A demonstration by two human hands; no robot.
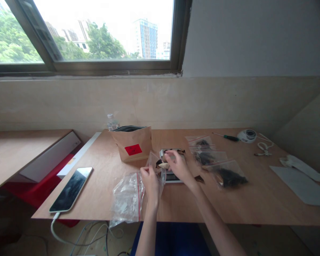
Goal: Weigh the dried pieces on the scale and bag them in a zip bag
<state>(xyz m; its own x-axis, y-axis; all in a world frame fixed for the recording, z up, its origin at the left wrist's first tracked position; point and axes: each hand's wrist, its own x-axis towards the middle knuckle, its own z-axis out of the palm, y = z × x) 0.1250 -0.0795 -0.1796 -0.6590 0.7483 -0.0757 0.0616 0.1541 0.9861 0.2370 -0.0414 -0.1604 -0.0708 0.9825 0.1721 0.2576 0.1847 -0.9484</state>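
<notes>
My left hand (pixel 149 177) is closed on the edge of a clear zip bag (pixel 151 160), which stands tilted between my hands. My right hand (pixel 177 164) pinches a dried piece (pixel 164 165), pale on one side with black beside it, at the bag's mouth; it resembles dried black fungus. Beneath my right hand is a small digital scale (pixel 172 177), partly hidden, with more dark dried pieces (pixel 180 151) on its pan. One loose dark piece (pixel 199 179) lies on the table right of the scale. Flat clear zip bags (pixel 126 199) lie left of my left hand.
A brown paper pouch (pixel 136 140) with a red label stands open behind, a water bottle (pixel 112 122) behind it. Filled zip bags (pixel 230 176) lie at right. Further off are a screwdriver (pixel 230 138), a white camera (pixel 246 136) and paper (pixel 301 186). A phone (pixel 72 190) charges at left.
</notes>
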